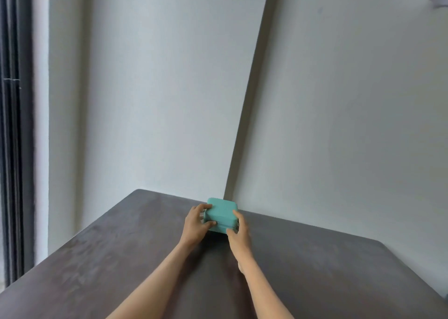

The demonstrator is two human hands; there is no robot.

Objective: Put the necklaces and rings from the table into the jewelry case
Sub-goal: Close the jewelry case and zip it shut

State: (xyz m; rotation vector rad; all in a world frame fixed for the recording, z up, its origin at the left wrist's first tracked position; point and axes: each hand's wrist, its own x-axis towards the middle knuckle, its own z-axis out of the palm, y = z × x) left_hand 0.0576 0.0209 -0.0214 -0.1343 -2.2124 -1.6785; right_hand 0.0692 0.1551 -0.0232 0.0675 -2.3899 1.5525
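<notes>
a teal jewelry case (221, 211) sits between the two hands on a dark grey-brown table (97, 258), its lid down, at the far edge of the table where it meets a pale wall (157, 100). the left hand (195, 224) grips the case's left side, fingers curled over the top corner and the thumb on the near face; a small silvery part shows just beside this hand at the case's left side, too blurred to tell what it is. the right hand (238, 230) holds the case's right near corner, one finger lying up along the lid's right edge and the thumb pressed to the front. both forearms reach forward from the bottom of the view and converge on the case. the case is a squarish box with rounded corners, matte and evenly teal, with a seam running around its side between lid and base. a dark slanted strip (249, 105) runs up the wall from behind the case, and a dark window frame (14, 124) stands far to the left of the left hand
</notes>
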